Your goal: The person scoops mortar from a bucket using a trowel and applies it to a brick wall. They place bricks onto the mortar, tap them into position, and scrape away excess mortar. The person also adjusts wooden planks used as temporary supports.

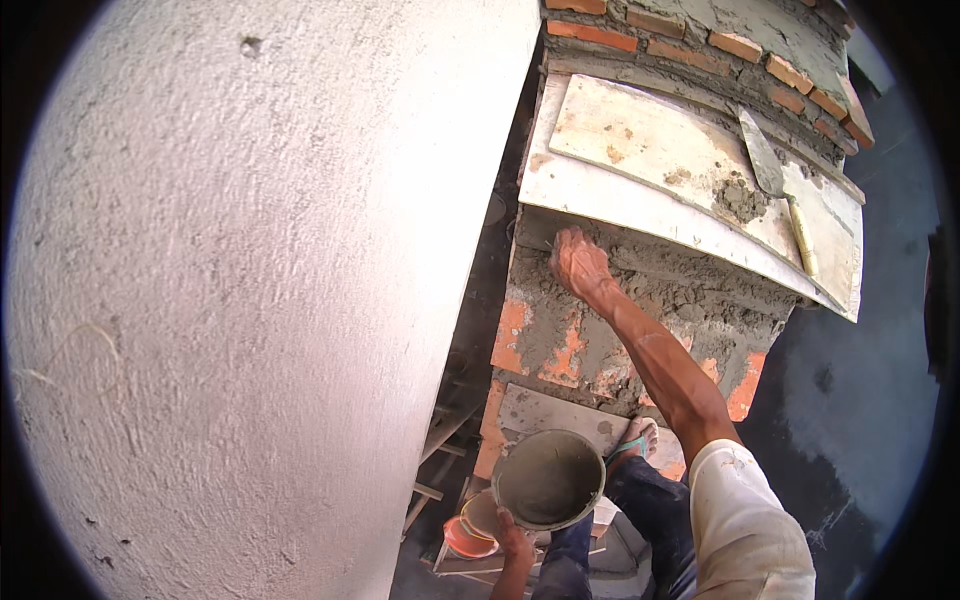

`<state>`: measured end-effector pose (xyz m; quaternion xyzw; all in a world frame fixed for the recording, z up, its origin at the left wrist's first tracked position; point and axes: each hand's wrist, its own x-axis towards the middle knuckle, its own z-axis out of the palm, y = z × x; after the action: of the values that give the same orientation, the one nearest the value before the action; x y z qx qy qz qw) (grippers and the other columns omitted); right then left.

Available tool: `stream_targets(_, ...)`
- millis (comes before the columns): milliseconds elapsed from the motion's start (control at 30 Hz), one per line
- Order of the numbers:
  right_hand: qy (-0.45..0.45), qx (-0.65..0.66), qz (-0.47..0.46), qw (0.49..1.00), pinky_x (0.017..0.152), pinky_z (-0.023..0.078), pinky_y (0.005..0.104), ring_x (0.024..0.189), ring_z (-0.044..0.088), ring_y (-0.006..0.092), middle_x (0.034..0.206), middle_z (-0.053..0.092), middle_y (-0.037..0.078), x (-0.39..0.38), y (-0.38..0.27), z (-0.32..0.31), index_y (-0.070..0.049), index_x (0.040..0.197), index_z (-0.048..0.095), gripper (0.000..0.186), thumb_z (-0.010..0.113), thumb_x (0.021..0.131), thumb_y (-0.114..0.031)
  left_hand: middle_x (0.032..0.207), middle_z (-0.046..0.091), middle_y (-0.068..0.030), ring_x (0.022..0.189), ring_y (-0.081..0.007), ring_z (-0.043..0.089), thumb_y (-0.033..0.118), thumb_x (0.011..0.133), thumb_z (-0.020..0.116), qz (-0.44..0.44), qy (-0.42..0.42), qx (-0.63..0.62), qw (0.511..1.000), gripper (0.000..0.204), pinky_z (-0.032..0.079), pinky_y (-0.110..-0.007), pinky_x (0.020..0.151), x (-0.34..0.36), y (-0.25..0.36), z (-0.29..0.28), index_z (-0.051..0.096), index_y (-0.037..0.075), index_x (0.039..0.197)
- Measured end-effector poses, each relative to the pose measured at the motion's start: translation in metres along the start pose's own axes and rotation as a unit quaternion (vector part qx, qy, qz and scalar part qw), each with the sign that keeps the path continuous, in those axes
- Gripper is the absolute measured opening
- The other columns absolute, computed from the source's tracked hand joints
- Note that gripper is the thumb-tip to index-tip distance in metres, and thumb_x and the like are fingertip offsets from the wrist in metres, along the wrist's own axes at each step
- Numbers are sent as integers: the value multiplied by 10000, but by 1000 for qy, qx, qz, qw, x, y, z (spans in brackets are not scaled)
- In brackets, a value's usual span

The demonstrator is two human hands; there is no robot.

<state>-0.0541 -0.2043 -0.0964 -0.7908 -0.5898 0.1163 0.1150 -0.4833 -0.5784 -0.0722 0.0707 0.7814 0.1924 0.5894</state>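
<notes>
My left hand (515, 540) grips the near rim of a round grey bowl (548, 480) with wet grey mortar inside. My right hand (582, 265) is closed at the mortar-smeared brick face (565, 350), just under the lower edge of a white board (630, 215); what its fingers hold is hidden. A trowel (760, 155) with a pale handle lies on the boards above, beside a lump of mortar (738, 200).
A white textured wall (250, 300) fills the left side, with a dark gap along it. Brick courses (680, 50) top the structure. An orange bucket (468, 537) and wooden pieces (425, 495) are below. My sandalled foot (635, 440) rests on a ledge.
</notes>
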Motion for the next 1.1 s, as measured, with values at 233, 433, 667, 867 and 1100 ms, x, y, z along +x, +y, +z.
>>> stream_targets(233,-122,630,224,733,578,566,324,679,688,142,874,726,88,-165,-52,-125,14,1091,655,145,662,1047,-125,1636,388,-165,1495,-406,397,555,1067,474,63,35,226,972,745,358,-680,1130,-35,82,-54,322,71,1613)
stream_targets(433,51,614,112,779,610,514,248,685,640,86,828,729,22,-185,-107,-332,11,1069,769,181,802,947,-118,1579,455,-227,1460,-433,445,556,1069,455,80,36,316,945,738,392,-631,1124,-86,126,-67,396,11,1563)
stream_targets(667,339,416,-273,799,793,540,308,865,687,162,978,790,90,-180,-247,-605,-6,1072,801,184,760,900,47,1463,555,-327,1379,-481,525,559,1072,423,133,29,229,964,755,431,-544,1117,-152,115,-71,516,-85,1455)
stream_targets(867,451,151,-485,734,858,562,401,970,701,257,1024,772,83,-116,-369,-727,-80,1089,800,171,738,932,-52,1396,590,-372,1281,-495,595,546,1074,421,255,-17,98,962,774,461,-513,1064,-108,100,-68,558,-149,1385)
stream_targets(1100,516,197,-374,745,872,571,365,982,717,257,1009,767,81,-179,-330,-655,-78,1126,783,180,712,960,-74,1432,592,-98,1175,-299,612,599,1055,511,123,-64,31,990,668,518,-490,907,-95,73,-82,517,94,1494)
